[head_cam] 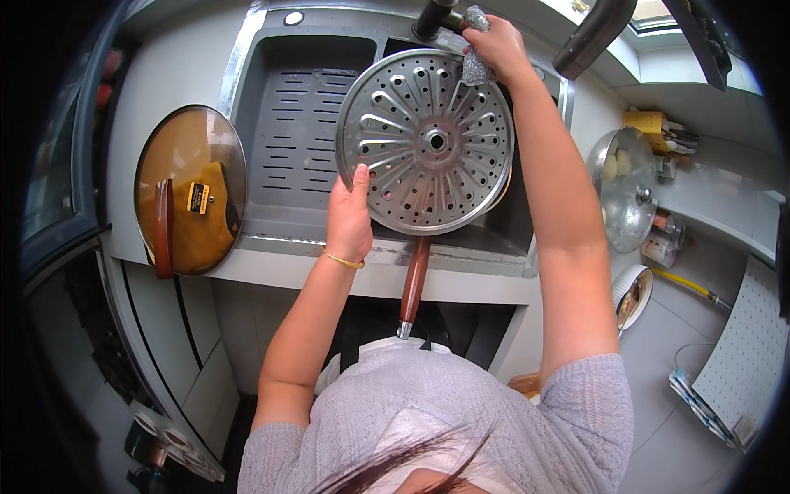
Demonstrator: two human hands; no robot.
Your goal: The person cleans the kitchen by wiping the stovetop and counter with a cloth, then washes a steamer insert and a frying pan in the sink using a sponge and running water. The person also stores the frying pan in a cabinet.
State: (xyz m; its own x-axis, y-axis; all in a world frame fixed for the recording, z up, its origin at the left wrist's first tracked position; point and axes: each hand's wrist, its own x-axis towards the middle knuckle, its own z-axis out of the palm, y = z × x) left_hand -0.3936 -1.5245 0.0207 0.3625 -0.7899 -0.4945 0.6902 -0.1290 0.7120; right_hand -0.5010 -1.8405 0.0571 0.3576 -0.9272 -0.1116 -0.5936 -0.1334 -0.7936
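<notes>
My left hand [352, 216] grips the near left rim of a round perforated metal steamer plate [395, 117], thumb on its upper face. The plate is held over the right part of the grey sink [487, 241]. In my right hand [498, 46] is a silvery scrubbing cloth [476, 68], whose lower end meets the plate's far right rim. A brown wooden handle [416, 278] with a metal tip sticks out below the plate across the sink's front edge; the pan it seems to belong to is mostly hidden.
Left of the sink leans a glass pan lid [185, 136] with a brown handle. A slotted grey drainboard [296, 148] fills the left basin. The dark faucet [429, 21] stands behind the plate. To the right are a domed lid [623, 204], a bowl of food [647, 290] and a yellow holder [644, 126].
</notes>
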